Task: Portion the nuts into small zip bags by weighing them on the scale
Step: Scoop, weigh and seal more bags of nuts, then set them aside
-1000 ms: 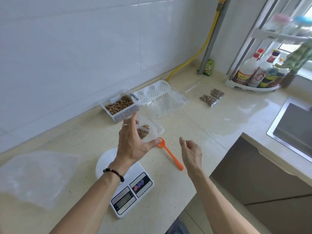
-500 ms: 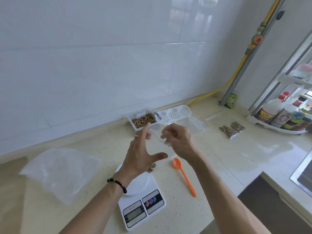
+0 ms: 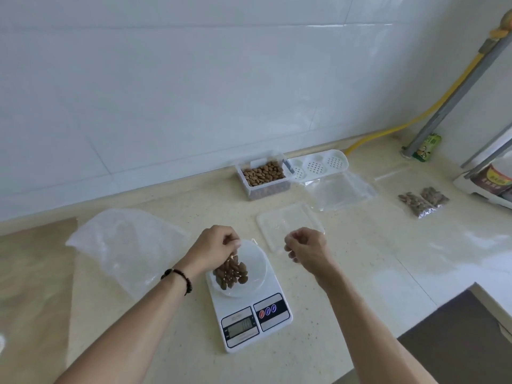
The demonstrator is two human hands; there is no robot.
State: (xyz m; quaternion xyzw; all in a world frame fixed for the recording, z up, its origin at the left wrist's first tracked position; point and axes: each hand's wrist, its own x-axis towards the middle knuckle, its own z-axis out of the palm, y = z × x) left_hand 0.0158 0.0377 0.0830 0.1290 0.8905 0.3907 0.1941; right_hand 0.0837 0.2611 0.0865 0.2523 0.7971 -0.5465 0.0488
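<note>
Sitting nearest of all, below both wrists, the white plastic scale (image 3: pixel 250 309) showed a grey display whose digits were too blurred to read, and beside it a dark panel with three small oval buttons, one red and two blue. Its round white platform lay directly under the left hand (image 3: pixel 213 249), which had a dark beaded bracelet (image 3: pixel 178 278) round the wrist. That hand's fingers were curled downward, pinching the top of a small clear zip bag (image 3: pixel 231 270) packed with brown, ridged nuts; the bag hung onto the platform. The right hand (image 3: pixel 306 246) hovered just right of the platform, its fingers loosely curled; whether they pinched any clear film I could not tell. Left of the left hand lay a large crumpled clear plastic bag (image 3: pixel 124 245) on the pale speckled stone counter (image 3: pixel 360 286). Just beyond the right hand was a flat, clear rectangular lid (image 3: pixel 288 224), and further out to its right a glossy clear flat bag (image 3: pixel 342 194). Well right of that hand lay two small filled bags of nuts (image 3: pixel 422 200) side by side. Far beyond both hands, against the white glossy tiled wall, stood a clear rectangular container (image 3: pixel 264 176) heaped with nuts, with a white perforated tray (image 3: pixel 318 163) touching its right side. In the far right corner a small green carton (image 3: pixel 428 146) carried print too small to read, next to a grey pipe (image 3: pixel 454 90) and a yellow hose (image 3: pixel 401 127).
</note>
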